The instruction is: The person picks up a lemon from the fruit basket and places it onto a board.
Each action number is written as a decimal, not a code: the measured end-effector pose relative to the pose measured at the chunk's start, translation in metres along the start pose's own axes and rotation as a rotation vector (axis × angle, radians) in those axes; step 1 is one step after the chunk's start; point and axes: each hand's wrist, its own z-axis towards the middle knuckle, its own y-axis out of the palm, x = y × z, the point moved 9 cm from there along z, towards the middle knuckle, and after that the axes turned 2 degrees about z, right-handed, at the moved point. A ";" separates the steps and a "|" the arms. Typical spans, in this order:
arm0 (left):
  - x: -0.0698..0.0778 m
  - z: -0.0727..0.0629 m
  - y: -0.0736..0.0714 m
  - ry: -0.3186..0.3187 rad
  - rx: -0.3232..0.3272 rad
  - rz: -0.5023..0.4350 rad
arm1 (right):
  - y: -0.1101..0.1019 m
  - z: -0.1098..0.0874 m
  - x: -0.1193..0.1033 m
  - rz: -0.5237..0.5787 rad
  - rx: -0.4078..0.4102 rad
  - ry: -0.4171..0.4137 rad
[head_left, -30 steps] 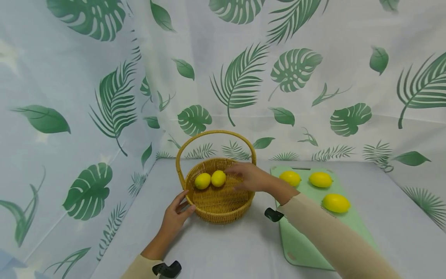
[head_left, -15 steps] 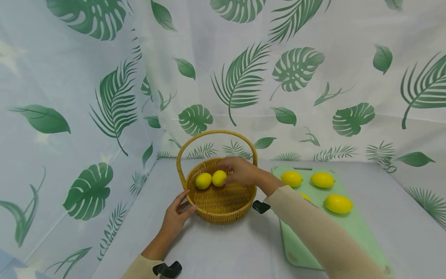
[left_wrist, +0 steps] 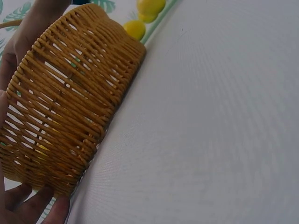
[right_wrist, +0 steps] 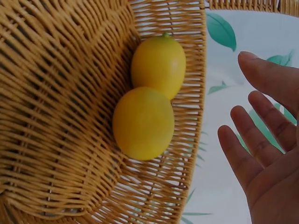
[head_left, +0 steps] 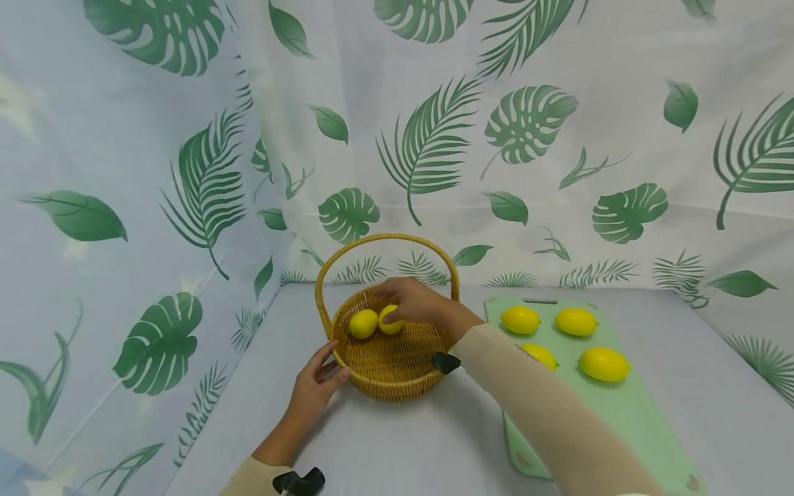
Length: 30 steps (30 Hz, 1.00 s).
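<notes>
The wicker basket (head_left: 397,358) with its tall arched handle stands on the table, two lemons lying against each other inside. My left hand (head_left: 313,386) holds the basket's near-left side; in the left wrist view its fingers (left_wrist: 32,203) curve against the woven wall. Above the basket my right hand (head_left: 412,301) hovers over the right-hand lemon (head_left: 391,320), hiding part of it. The other lemon (head_left: 362,324) lies to its left. In the right wrist view, the right hand (right_wrist: 271,135) has extended fingers, holds nothing and is apart from both lemons.
A green cutting board (head_left: 595,420) lies to the right, partly under my right sleeve. Several lemons rest on its far half, among them one (head_left: 604,364) at the right. A leaf-printed curtain (head_left: 434,138) closes off the back and left.
My right hand has moved left and over the right-hand lemon in the basket. Its sleeve has uncovered another lemon on the board. The left hand stays at the basket.
</notes>
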 end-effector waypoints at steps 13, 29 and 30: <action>0.002 0.002 -0.001 -0.004 -0.005 0.004 | 0.013 0.015 0.001 0.018 -0.031 0.043; -0.001 0.000 -0.001 -0.002 -0.001 -0.005 | 0.036 0.031 0.006 0.027 -0.055 0.043; -0.002 0.000 -0.001 -0.007 0.000 -0.004 | 0.037 0.032 0.006 0.025 -0.057 0.042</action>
